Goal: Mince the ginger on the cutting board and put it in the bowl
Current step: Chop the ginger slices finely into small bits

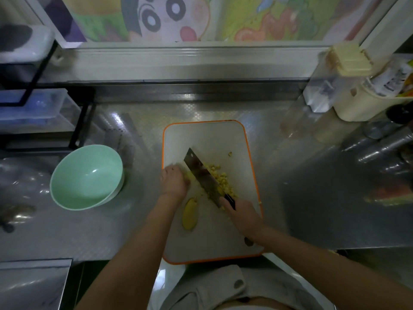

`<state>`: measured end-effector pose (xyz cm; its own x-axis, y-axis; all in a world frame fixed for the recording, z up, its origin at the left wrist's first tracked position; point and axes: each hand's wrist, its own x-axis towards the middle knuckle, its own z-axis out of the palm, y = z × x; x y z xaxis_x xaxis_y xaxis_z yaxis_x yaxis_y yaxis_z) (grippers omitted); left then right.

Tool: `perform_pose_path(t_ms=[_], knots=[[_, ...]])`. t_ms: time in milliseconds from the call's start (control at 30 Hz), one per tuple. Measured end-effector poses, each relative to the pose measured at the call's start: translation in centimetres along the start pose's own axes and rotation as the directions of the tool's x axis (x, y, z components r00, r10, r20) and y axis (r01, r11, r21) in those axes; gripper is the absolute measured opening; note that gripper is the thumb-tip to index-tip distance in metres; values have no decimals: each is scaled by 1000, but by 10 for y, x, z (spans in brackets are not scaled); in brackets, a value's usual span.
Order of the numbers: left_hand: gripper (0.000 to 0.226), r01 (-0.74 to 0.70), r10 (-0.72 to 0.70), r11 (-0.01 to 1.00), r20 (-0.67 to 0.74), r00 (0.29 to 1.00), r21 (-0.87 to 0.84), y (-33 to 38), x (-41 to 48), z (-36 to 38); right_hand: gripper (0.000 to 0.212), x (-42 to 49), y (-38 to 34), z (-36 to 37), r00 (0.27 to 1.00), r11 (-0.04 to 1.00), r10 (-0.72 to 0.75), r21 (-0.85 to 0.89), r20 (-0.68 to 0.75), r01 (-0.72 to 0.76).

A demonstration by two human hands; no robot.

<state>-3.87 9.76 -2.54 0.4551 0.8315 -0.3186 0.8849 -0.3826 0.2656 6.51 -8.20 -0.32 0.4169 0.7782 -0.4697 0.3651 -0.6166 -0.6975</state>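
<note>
Embossed steel worktop (pixel 301 186), reflective under dim light. Cartoon-printed panel (pixel 169 16) covers the rear wall above a metal sill (pixel 178 61). Black rack (pixel 77 128) stands at left.

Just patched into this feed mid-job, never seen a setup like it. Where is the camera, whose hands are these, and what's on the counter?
No robot: a person works bare-handed, and the one picture comes from a camera on their head, looking down. The right hand grips a cleaver over the orange-rimmed cutting board. The left hand curls beside the blade; what it steadies is hidden. Chopped ginger lies right of the blade, an uncut piece near the left wrist. The green bowl, left of the board, holds nothing.
</note>
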Motion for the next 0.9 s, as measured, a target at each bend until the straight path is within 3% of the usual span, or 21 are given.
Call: perform_pose_path(t_ms=[100, 167, 333, 433, 900], knots=[[11, -22, 10, 962, -46, 999, -273, -3, -12, -11, 41, 2, -1, -1, 1000, 1000, -5, -24, 1, 5], [7, -19, -32, 911, -116, 993, -412, -7, -23, -17, 42, 2, -2, -3, 1000, 999, -12, -37, 1, 12], [15, -1, -110, 871, -197, 974, -491, -4, -51, -20, 42, 5, 2, -3, 1000, 998, -7, -64, -8, 7], [3, 44, -112, 869, -110, 988, -493, -3, -64, -12, 42, 5, 1, -2, 1000, 997, -23, -74, -5, 23], [30, 84, -31, 979, 275, 961, -186, -15, -89, -2, 41, 3, -3, -2, 1000, 998, -30, -49, 4, 30]])
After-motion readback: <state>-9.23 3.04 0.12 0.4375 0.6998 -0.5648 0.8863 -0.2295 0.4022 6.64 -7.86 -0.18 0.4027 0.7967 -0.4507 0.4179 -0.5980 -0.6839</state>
